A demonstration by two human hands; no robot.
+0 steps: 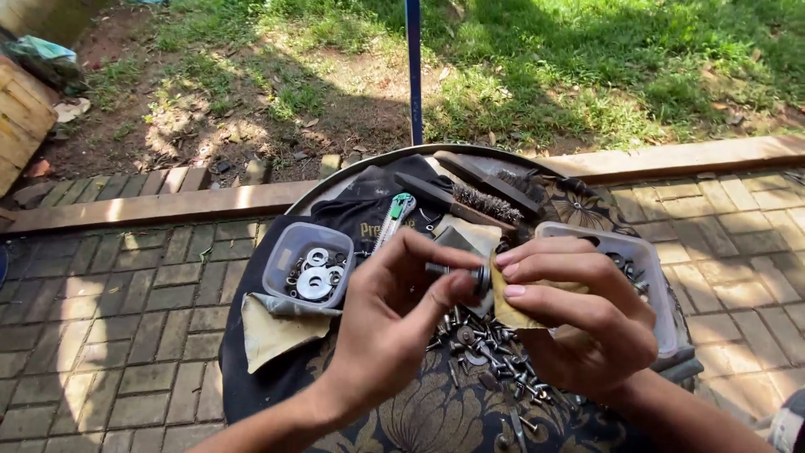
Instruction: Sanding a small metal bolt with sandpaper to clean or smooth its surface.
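I am holding a bolt (457,273) in my left hand (394,310), fingers pinching its shank above the tray (352,172). My right hand (579,315) is pressing folded sandpaper (511,306) against its head; I am trying to keep the rubbing even.

Round desk (352,172) under dark patterned cloth (436,415). Clear tub (281,252) at left holds washers (314,281). Second clear tub (650,268) at right, contents unclear. Loose screws (495,352) heaped mid-cloth. Wire brush (486,203) and utility knife (394,216) near far edge. Tan sandpaper sheet (277,331) beside washer tub. Blue pole (413,71) upright behind desk. Brick paving (109,319), wooden kerb (168,205), grass (587,67) beyond.
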